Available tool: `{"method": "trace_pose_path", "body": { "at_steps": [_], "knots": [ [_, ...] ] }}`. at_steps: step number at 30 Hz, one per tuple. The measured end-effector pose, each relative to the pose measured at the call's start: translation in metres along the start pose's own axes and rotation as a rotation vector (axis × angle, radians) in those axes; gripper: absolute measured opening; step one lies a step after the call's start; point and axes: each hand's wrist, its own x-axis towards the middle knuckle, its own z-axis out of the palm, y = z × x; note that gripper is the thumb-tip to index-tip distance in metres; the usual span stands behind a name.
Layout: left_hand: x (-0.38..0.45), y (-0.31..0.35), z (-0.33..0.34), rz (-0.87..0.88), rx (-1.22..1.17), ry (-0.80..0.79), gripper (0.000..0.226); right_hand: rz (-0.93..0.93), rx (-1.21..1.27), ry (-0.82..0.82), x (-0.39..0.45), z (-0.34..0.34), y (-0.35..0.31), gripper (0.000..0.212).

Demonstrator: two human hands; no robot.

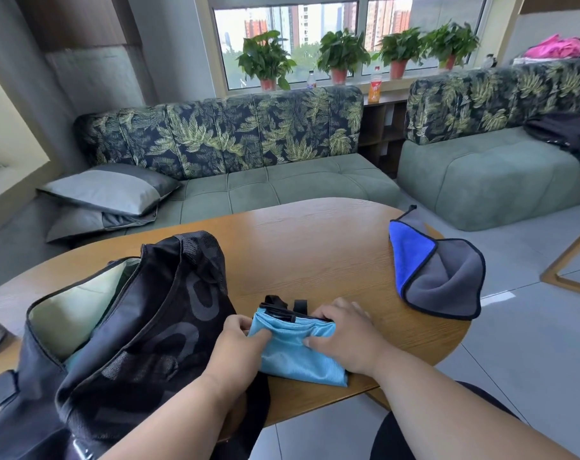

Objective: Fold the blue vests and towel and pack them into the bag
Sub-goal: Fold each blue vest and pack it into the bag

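A light-blue vest (298, 358) with black trim lies folded into a small rectangle at the near edge of the wooden table (315, 247). My left hand (238, 346) pinches its left edge. My right hand (345, 336) presses flat on its right half, fingers over the top fold. The black bag (142, 327) stands open just left of the vest, showing a pale green lining and something light blue inside. A blue and grey towel (437, 270) lies loosely bunched at the table's right end, untouched.
A leaf-patterned green sofa (248, 154) runs behind the table, with grey pillows (106, 194) at its left. A second sofa section (500, 174) at the right carries a black bag. Potted plants line the windowsill. Tiled floor lies to the right.
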Motion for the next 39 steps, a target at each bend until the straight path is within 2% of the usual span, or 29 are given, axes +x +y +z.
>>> {"method": "trace_pose_path", "body": {
  "at_steps": [3,6,9,13,17,20,24,28,31,33,37,39],
  "knots": [
    [0.003,-0.005,0.000,-0.022,-0.204,-0.065,0.051,-0.004,0.021,-0.002,0.002,0.001,-0.001,0.035],
    [0.001,-0.004,-0.002,0.046,-0.269,-0.064,0.050,-0.003,0.089,-0.011,0.000,-0.002,-0.004,0.036],
    [-0.003,0.005,-0.010,0.092,-0.353,-0.121,0.045,0.002,0.256,-0.060,-0.003,-0.004,-0.005,0.043],
    [-0.012,0.019,-0.029,0.126,-0.455,-0.262,0.043,-0.026,0.536,-0.221,-0.016,-0.013,-0.014,0.065],
    [-0.024,0.024,-0.053,0.191,-0.461,-0.326,0.054,-0.114,0.735,-0.342,-0.033,-0.020,-0.039,0.063],
    [-0.029,0.023,-0.065,0.177,-0.486,-0.310,0.059,-0.131,0.738,-0.364,-0.044,-0.021,-0.061,0.063],
    [-0.039,0.024,-0.079,0.176,-0.512,-0.298,0.059,-0.112,0.687,-0.326,-0.057,-0.015,-0.088,0.052],
    [-0.052,0.022,-0.097,0.189,-0.484,-0.215,0.056,-0.082,0.695,-0.257,-0.071,-0.006,-0.108,0.038],
    [-0.063,0.023,-0.118,0.263,-0.348,-0.120,0.044,-0.020,0.831,-0.207,-0.076,-0.003,-0.117,0.034],
    [-0.070,0.024,-0.134,0.330,-0.186,0.013,0.037,0.026,0.931,-0.161,-0.080,-0.002,-0.121,0.040],
    [-0.077,0.021,-0.166,0.349,0.025,0.427,0.024,0.097,1.078,-0.085,-0.085,-0.005,-0.124,0.027],
    [-0.073,0.015,-0.181,0.260,0.260,0.505,0.040,0.128,1.127,-0.055,-0.088,-0.007,-0.127,0.026]
  ]
}}
